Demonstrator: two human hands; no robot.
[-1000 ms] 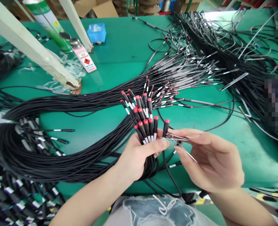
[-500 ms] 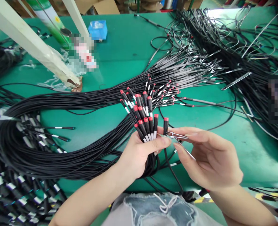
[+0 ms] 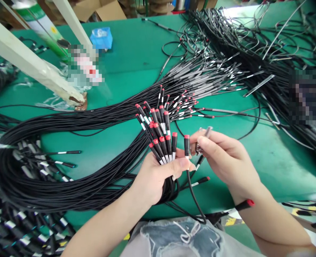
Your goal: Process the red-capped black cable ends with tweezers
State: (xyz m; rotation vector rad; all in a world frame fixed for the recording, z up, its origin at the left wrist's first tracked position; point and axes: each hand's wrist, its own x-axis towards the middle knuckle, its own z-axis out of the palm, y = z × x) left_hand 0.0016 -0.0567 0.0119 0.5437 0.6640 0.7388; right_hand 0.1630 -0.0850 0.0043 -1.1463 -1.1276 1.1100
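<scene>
My left hand (image 3: 158,175) is closed around a bundle of black cables (image 3: 170,191). Their black connectors (image 3: 161,144) have red ends and white labels and fan upward above the fist. One connector (image 3: 186,146) stands apart from the others, upright at my left thumb and fingertips, its cable hanging below. My right hand (image 3: 222,153) is just right of it, thumb and fingers closed on a small silver tool (image 3: 208,132) that looks like a nail clipper. The fingers partly cover the tool.
A long loop of black cables (image 3: 66,185) lies across the green table (image 3: 131,50). More loose cables (image 3: 254,53) are heaped at the right. White metal posts (image 3: 40,67), a green-and-white can (image 3: 40,25) and a blue box (image 3: 101,37) are at the back left.
My right hand has turned, and the tool has swung from pointing at the lone connector to upright beside it. That connector now shows lower down its label. The whole view has shifted slightly.
</scene>
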